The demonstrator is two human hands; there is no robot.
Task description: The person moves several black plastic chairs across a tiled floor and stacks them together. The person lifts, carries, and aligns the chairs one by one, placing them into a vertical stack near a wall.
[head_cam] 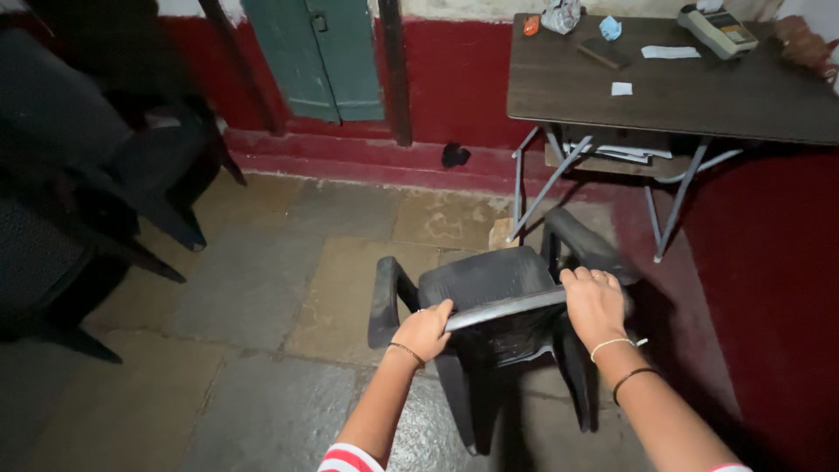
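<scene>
Black plastic chair (pixel 489 288) lower centre: left hand (pixel 426 329), right hand (pixel 594 301) fingers clamped on backrest top; desk (pixel 664 96) upper right, chair apart from it.

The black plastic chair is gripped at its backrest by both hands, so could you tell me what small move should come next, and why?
Probably a short push forward: the left hand and right hand grip the black plastic chair by its top edge, and it faces the dark table just ahead.
</scene>
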